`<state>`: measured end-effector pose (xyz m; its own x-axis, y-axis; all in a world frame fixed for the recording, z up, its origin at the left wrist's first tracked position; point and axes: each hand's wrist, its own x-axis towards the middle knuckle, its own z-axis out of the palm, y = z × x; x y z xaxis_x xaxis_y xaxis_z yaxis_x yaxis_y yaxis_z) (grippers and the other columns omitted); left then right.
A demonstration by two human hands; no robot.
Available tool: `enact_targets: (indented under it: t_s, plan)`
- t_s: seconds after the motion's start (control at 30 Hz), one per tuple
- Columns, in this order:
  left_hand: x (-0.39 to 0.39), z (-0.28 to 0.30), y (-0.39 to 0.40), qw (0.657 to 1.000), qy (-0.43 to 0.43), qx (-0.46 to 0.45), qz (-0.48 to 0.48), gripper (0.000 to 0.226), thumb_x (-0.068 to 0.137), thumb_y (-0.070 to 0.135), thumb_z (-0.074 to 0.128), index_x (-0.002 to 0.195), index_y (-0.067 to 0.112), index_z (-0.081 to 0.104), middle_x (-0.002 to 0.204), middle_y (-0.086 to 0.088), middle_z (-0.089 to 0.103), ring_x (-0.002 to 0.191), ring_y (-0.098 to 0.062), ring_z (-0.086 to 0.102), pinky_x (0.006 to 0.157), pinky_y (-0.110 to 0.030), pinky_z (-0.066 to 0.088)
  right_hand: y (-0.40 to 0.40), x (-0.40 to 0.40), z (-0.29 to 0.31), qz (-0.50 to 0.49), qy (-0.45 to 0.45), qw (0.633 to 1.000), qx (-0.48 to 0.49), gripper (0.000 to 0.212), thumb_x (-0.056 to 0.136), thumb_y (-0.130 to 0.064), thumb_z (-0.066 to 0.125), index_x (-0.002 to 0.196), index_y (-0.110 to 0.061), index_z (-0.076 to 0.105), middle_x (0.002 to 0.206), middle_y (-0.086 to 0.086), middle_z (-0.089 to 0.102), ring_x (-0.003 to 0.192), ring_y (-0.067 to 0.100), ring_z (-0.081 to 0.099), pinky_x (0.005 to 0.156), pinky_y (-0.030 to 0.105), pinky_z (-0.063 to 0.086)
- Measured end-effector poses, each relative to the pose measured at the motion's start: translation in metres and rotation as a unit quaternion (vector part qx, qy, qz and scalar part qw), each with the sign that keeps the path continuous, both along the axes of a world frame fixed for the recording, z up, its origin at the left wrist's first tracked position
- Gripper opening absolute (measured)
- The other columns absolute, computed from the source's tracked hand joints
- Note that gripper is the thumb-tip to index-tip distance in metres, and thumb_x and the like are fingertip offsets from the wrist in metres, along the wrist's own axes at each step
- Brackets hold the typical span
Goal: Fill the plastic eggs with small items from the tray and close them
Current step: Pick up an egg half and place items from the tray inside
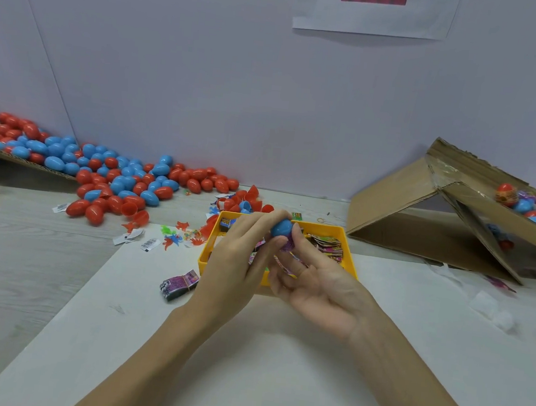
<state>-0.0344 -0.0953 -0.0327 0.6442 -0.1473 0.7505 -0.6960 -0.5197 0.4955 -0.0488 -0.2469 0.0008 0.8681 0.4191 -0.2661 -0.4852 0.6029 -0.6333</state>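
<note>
near the middle of the frame, just above the yellow tray, the left hand and the right hand are meeting around a blue egg. the left hand's fingers are lying long over the top of the egg, lightly curled on it; the right hand's fingertips are pinching it from below, with a purple wrapper showing at the seam. whether the egg is one half or two halves being pressed together, i cannot tell, since the fingers are covering the join. my guess is that this egg is being filled or closed right now.

a lot is left to do, judging by the big pile of red and blue eggs spreading across the left of the frame, partly on a cardboard flap. some open red halves are lying just behind the tray. at the right edge, a cardboard box is holding a smaller heap of eggs, probably the finished ones, so some work seems done.

the tray is still holding a heap of small packets. one dark packet is lying outside it on the white sheet, low and left of the hands. small rubbery toys and paper tags are scattered left of the tray. nothing is blocking the hands; the wrapper poking out could be keeping the egg from snapping closed.
</note>
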Motion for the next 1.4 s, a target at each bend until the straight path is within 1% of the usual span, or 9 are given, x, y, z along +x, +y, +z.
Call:
enact_targets:
  t_s: [0.13, 0.27, 0.43, 0.57, 0.73, 0.93, 1.13, 1.2, 1.4]
  plan:
    - [-0.001, -0.001, -0.003, 1.0, -0.01, -0.004, 0.006, 0.032, 0.107, 0.021, 0.047, 0.133, 0.011, 0.063, 0.124, 0.011, 0.059, 0.118, 0.001, 0.054, 0.1, -0.017, 0.045, 0.005, -0.003, -0.001, 0.009, 0.032, 0.999, 0.025, 0.03, 0.078, -0.031, 0.083, 0.1, -0.01, 0.083, 0.103, 0.008, 0.077, 0.091, 0.025, 0.077, 0.087, 0.034, 0.059]
    - [-0.003, 0.002, -0.005, 1.0, -0.004, -0.031, 0.0, 0.034, 0.105, 0.023, 0.046, 0.13, 0.012, 0.065, 0.122, 0.01, 0.064, 0.117, 0.005, 0.056, 0.098, -0.016, 0.046, 0.006, -0.003, 0.0, -0.004, 0.038, 0.999, 0.015, 0.038, 0.072, -0.031, 0.086, 0.104, -0.01, 0.081, 0.103, 0.009, 0.077, 0.09, 0.024, 0.076, 0.078, 0.03, 0.058]
    - [-0.007, 0.003, -0.008, 0.997, 0.013, -0.077, -0.009, 0.027, 0.104, 0.019, 0.052, 0.126, 0.02, 0.068, 0.119, 0.019, 0.066, 0.116, -0.004, 0.062, 0.095, -0.024, 0.052, 0.004, -0.003, 0.002, -0.003, 0.029, 1.0, 0.011, 0.041, 0.079, -0.034, 0.084, 0.113, -0.012, 0.078, 0.108, 0.01, 0.077, 0.092, 0.024, 0.075, 0.077, 0.029, 0.058]
    - [-0.004, 0.004, -0.005, 0.997, 0.018, -0.077, 0.01, 0.026, 0.102, 0.02, 0.057, 0.124, 0.015, 0.07, 0.118, 0.012, 0.069, 0.113, -0.012, 0.064, 0.093, -0.03, 0.053, 0.002, -0.003, 0.001, -0.004, -0.004, 1.0, -0.015, 0.034, 0.097, -0.032, 0.067, 0.124, -0.012, 0.071, 0.111, 0.012, 0.077, 0.094, 0.022, 0.076, 0.08, 0.03, 0.06]
    - [-0.004, 0.007, -0.002, 0.998, 0.041, -0.052, -0.011, 0.035, 0.099, 0.019, 0.062, 0.133, 0.013, 0.065, 0.127, 0.006, 0.068, 0.119, -0.012, 0.062, 0.099, -0.026, 0.051, -0.002, -0.002, 0.001, -0.053, -0.072, 0.993, -0.077, 0.025, 0.1, -0.022, 0.063, 0.118, -0.008, 0.073, 0.112, 0.012, 0.077, 0.097, 0.019, 0.077, 0.085, 0.028, 0.06]
    - [-0.002, 0.009, 0.004, 1.0, 0.014, -0.026, -0.001, 0.038, 0.087, 0.01, 0.08, 0.123, 0.012, 0.071, 0.116, 0.011, 0.069, 0.109, -0.007, 0.065, 0.093, -0.024, 0.055, -0.005, 0.001, -0.002, -0.123, -0.18, 0.945, -0.245, 0.03, 0.101, -0.031, 0.062, 0.117, -0.009, 0.074, 0.105, 0.008, 0.079, 0.101, 0.021, 0.076, 0.087, 0.031, 0.061]
    - [-0.003, 0.006, 0.003, 0.998, -0.039, 0.054, 0.003, 0.045, 0.077, 0.0, 0.085, 0.119, 0.009, 0.071, 0.118, 0.01, 0.063, 0.111, -0.002, 0.058, 0.097, -0.01, 0.046, 0.004, -0.001, -0.011, -0.191, -0.288, 0.841, -0.416, 0.031, 0.084, -0.026, 0.084, 0.113, -0.018, 0.076, 0.098, -0.008, 0.078, 0.094, 0.003, 0.073, 0.082, 0.02, 0.059]
    - [-0.003, 0.006, 0.002, 0.997, -0.042, 0.061, 0.008, 0.046, 0.076, 0.0, 0.086, 0.119, 0.009, 0.072, 0.117, 0.011, 0.062, 0.11, 0.0, 0.056, 0.097, -0.009, 0.045, 0.004, -0.002, -0.014, -0.193, -0.294, 0.837, -0.42, 0.033, 0.084, -0.024, 0.084, 0.116, -0.019, 0.075, 0.101, -0.01, 0.077, 0.095, 0.0, 0.072, 0.081, 0.016, 0.058]
    - [-0.004, 0.006, 0.001, 0.991, -0.045, 0.124, 0.019, 0.048, 0.074, -0.004, 0.086, 0.119, 0.005, 0.073, 0.114, -0.007, 0.074, 0.109, -0.018, 0.064, 0.099, -0.015, 0.045, 0.005, -0.002, -0.019, -0.195, -0.284, 0.841, -0.416, 0.039, 0.084, -0.011, 0.082, 0.122, -0.02, 0.074, 0.109, -0.009, 0.077, 0.102, 0.004, 0.072, 0.087, 0.02, 0.059]
